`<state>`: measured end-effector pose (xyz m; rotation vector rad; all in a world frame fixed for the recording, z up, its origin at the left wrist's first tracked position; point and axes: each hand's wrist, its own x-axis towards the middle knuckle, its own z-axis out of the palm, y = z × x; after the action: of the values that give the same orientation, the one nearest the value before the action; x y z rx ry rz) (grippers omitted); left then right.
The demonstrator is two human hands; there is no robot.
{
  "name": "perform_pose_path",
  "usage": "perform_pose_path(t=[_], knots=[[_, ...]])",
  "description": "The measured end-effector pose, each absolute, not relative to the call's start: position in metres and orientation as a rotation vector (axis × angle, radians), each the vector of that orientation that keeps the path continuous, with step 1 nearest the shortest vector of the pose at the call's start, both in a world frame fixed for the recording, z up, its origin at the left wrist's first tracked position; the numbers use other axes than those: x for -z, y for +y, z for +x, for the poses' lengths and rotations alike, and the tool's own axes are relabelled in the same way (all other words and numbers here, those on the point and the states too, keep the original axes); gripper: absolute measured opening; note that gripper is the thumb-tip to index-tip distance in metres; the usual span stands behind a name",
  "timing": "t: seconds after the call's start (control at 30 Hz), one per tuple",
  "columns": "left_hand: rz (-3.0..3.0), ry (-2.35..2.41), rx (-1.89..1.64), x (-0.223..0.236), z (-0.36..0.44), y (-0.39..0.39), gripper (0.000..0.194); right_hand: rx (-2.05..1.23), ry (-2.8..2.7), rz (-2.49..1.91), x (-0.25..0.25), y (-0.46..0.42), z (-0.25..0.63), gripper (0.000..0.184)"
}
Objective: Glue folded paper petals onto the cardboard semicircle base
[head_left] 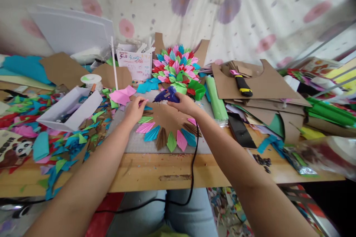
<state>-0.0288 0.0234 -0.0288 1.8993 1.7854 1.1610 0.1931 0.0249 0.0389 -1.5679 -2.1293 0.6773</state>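
My right hand [183, 104] is wrapped round a blue hot glue gun [169, 95], its nozzle pointing left over a round brown cardboard piece [167, 116]. Pleated paper petals in pink, blue, brown and green fan out along the near edge of the cardboard, among them a green petal [171, 141]. At the cardboard's left side my left hand [135, 109] pinches a small piece of pink paper [143, 103], mostly hidden by the fingers. The gun's nozzle is close to those fingertips. A black cord [194, 159] runs from the gun down over the table edge.
A many-coloured paper petal decoration [178, 64] stands behind. Left lie a white box [71, 109] and heaped paper scraps [73, 144]. Right are a green paper roll [217, 100], a black phone [241, 129], stacked cardboard [267, 85] and a yellow-black utility knife [243, 84].
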Motion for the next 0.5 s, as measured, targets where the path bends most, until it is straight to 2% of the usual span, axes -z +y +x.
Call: perform_pose_path(t=[0.3,0.5], knots=[[1.877,1.773,-1.132,0.027,-0.028,0.023,0.016,-0.751,-2.175,-1.667,-0.062,0.025,0.205,0.039],[1.831,1.705,-1.298,0.03,-0.03,0.025,0.015,-0.74,-2.157,-1.627,-0.055,0.03,0.2,0.04]])
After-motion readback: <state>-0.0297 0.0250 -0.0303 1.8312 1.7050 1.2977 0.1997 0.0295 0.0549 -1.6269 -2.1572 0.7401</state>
